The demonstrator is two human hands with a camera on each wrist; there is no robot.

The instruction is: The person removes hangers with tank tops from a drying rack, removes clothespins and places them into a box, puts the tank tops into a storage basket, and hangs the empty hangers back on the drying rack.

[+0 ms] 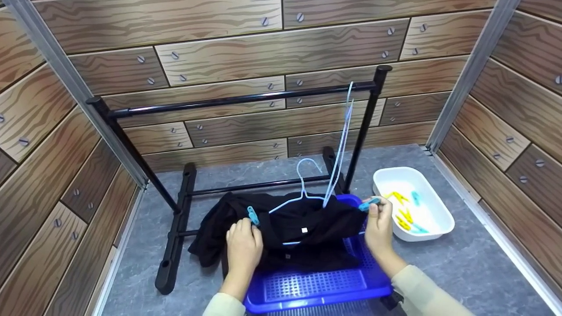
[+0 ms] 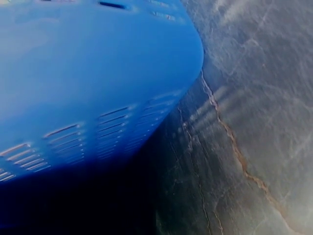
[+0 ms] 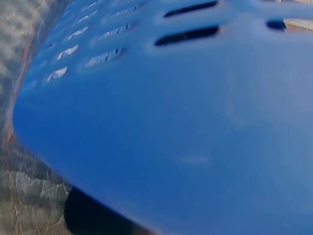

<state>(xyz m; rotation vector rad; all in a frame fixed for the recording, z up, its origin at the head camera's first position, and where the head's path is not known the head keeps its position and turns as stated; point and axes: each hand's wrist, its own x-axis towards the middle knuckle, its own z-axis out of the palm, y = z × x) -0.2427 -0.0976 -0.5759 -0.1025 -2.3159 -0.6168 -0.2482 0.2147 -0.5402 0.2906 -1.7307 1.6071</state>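
A black shirt [image 1: 239, 206] with a small white label lies over a light blue wire hanger [image 1: 303, 186], above the blue basket. My left hand [image 1: 243, 245] grips the shirt at its left shoulder, just below a blue clothespin [image 1: 253, 216] clipped there. On the opposite shoulder, my right hand [image 1: 381, 226] pinches a second blue clothespin [image 1: 368, 204] between thumb and fingers. Both wrist views show mostly the blue basket's [image 2: 98, 63] slotted side and the floor; neither hand appears in them.
Behind stands a black garment rack [image 1: 246, 102], with more light blue hangers [image 1: 342, 140] hooked near its right end. A white tub [image 1: 432, 215] to the right holds yellow clothespins [image 1: 405, 216] and blue ones. More black cloth [image 1: 307, 259] lies in the basket.
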